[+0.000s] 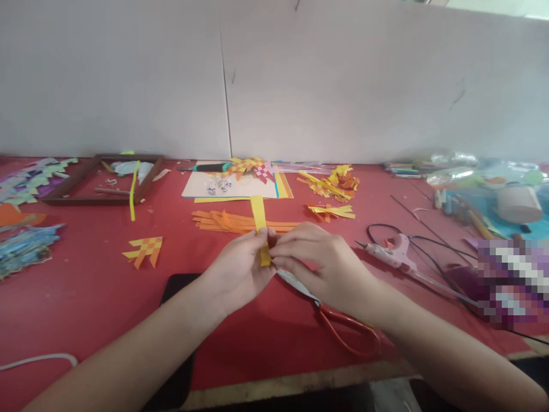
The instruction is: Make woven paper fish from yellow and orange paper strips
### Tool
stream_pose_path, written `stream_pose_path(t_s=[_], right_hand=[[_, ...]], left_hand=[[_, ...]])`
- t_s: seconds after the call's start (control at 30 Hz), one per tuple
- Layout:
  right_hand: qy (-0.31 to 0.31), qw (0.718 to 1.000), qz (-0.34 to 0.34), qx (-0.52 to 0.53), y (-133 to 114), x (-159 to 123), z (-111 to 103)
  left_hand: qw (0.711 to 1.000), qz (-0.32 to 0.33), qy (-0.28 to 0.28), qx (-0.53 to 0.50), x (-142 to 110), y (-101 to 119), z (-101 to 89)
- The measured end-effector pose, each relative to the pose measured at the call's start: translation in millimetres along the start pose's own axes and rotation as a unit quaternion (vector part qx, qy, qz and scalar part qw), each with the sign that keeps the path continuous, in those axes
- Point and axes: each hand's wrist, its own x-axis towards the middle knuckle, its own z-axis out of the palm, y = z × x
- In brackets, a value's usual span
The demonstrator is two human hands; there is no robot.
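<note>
Nearest the desk (240, 355) edge, a dark flat slab (178, 369) pokes out from under the left forearm, and red-handled scissors (343, 327) lie partly beneath the right hand (328, 260). Over the desk, the left hand (242, 266) has its fingers closed on a yellow paper strip (259, 214), thumb across its front. The right fingers bunch narrowly at the strip's lower end; from here I can't tell whether they pinch it. Off to the left lies a woven paper fish (148, 250); a pink glue gun (394, 252) sits to the right. Just beyond the hands are orange strips (223, 221), then stacked paper sheets (244, 190) near the white partition (309, 80).
</note>
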Motion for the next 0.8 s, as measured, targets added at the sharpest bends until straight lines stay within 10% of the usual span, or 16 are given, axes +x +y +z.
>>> stream_pose_path(t_s=[0.23, 0.5, 0.67, 0.8], right_hand=[[0.079, 0.947, 0.217, 0.222, 29.1, 3.5, -1.3], [0.026, 0.747, 0.298, 0.593, 37.8, 2.6, 28.0], [0.071, 0.763, 0.249, 0.593, 41.6, -0.5, 22.1], [0.021, 0.833, 0.191, 0.519, 52.5, -4.2, 2.3]], left_hand=[[0.996, 0.001, -0.07, 0.051, 0.7, -2.6, -15.1], [0.957, -0.053, -0.157, 0.237, 0.9, -9.1, -22.5], [0.944, -0.07, -0.138, 0.292, 1.3, -6.8, -29.2], [0.923, -0.045, -0.139, 0.357, 0.9, -5.3, -37.9]])
